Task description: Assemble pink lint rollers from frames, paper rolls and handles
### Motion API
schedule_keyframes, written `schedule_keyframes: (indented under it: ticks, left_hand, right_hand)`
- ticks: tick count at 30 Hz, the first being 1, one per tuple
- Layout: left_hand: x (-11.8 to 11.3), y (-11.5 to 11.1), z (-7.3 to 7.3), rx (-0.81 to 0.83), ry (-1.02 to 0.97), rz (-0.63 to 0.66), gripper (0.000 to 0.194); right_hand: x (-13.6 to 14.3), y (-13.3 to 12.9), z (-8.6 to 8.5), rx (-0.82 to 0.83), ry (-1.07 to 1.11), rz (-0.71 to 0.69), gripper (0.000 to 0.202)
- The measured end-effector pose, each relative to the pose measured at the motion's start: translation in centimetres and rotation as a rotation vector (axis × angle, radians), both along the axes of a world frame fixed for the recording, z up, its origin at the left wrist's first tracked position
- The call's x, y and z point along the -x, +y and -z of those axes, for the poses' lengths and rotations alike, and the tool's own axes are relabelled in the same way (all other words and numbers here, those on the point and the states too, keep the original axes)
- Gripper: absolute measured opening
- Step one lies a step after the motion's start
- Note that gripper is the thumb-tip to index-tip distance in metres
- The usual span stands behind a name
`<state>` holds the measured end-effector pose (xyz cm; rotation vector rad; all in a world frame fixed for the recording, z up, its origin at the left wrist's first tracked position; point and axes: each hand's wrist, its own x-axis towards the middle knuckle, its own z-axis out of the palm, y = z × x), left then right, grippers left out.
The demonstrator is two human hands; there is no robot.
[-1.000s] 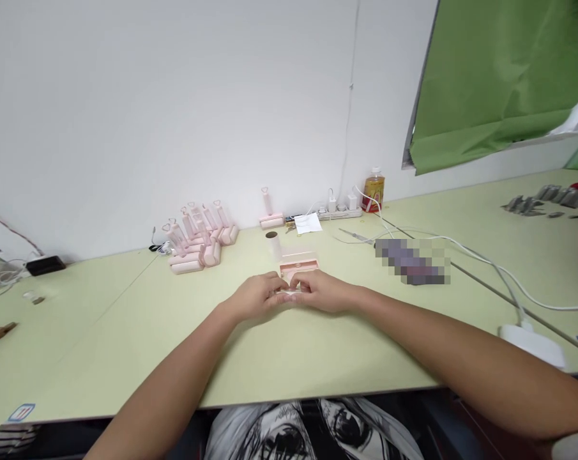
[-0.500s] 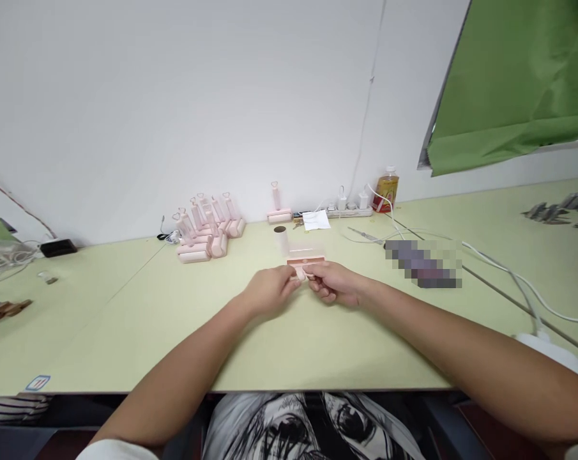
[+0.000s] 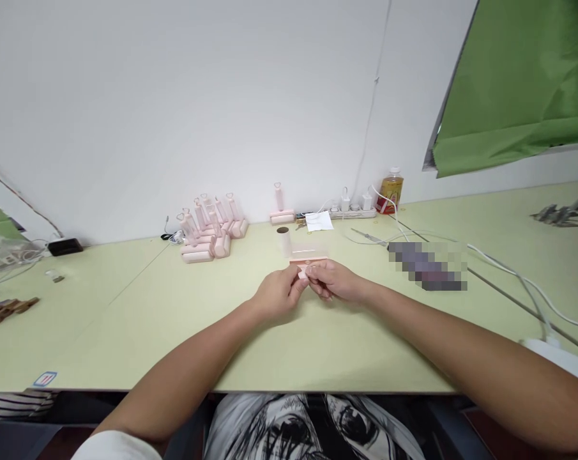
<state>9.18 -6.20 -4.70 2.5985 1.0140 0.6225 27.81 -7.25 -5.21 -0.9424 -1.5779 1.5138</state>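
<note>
Near the middle of the table my left hand [image 3: 280,291] and my right hand [image 3: 335,280] meet, both with fingers closed on a small pale pink piece [image 3: 303,273] between their fingertips. Just beyond them lies a clear tray-like cover with an orange-brown strip [image 3: 308,255], partly hidden by my fingers. A white roll with a dark open core [image 3: 283,243] stands upright at its left. Further left are several pink lint rollers with heart-tipped handles [image 3: 212,227]. One more pink roller [image 3: 281,216] stands by the wall.
A power strip [image 3: 353,214], a white paper [image 3: 319,221] and a bottle [image 3: 389,191] are by the wall. Scissors [image 3: 369,237] lie right of centre beside a blurred-out object [image 3: 427,267]. Cables cross the right side. Brown pieces [image 3: 6,312] lie at far left, grey ones [image 3: 564,212] at far right.
The view has shifted slightly, so everything sits a little further right. My fingers have closed in around the small pink piece, which shows less than before.
</note>
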Motion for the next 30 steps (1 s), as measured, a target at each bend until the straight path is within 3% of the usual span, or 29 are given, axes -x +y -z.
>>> schedule_keyframes:
  ticks: [5, 8, 12, 17, 20, 23, 27, 30]
  left_hand:
    - [-0.5, -0.1, 0.1, 0.23, -0.234, 0.179, 0.038]
    - [-0.7, 0.1, 0.5, 0.458, -0.361, 0.246, 0.043]
    - [-0.1, 1.1, 0.4, 0.779, -0.622, 0.129, 0.045]
    - [1.6, 3.4, -0.6, 0.8, -0.868, -0.05, 0.027]
    - [2.6, 4.8, -0.6, 0.788, -0.755, -0.233, 0.021]
    - [3.5, 5.6, -0.1, 0.699, -0.518, -0.334, 0.027]
    - [4.5, 5.9, 0.2, 0.48, -0.218, -0.425, 0.041]
    - [5.1, 5.9, -0.3, 0.492, -0.157, -0.403, 0.043]
  right_hand:
    - [-0.3, 0.3, 0.5, -0.121, -0.068, -0.029, 0.039]
    - [-0.5, 0.2, 0.3, -0.146, -0.068, -0.052, 0.043]
    - [-1.2, 0.2, -0.6, -0.156, 0.04, -0.018, 0.041]
    - [-2.2, 0.6, -1.3, -0.167, 0.077, 0.162, 0.038]
    - [-2.4, 1.1, -0.9, -0.19, -0.031, 0.267, 0.038]
    - [-2.2, 1.3, -0.5, -0.189, -0.097, 0.302, 0.04]
    - [-1.9, 1.1, -0.5, -0.213, -0.134, 0.31, 0.042]
    - [-1.9, 1.0, -0.5, -0.219, -0.145, 0.291, 0.042]
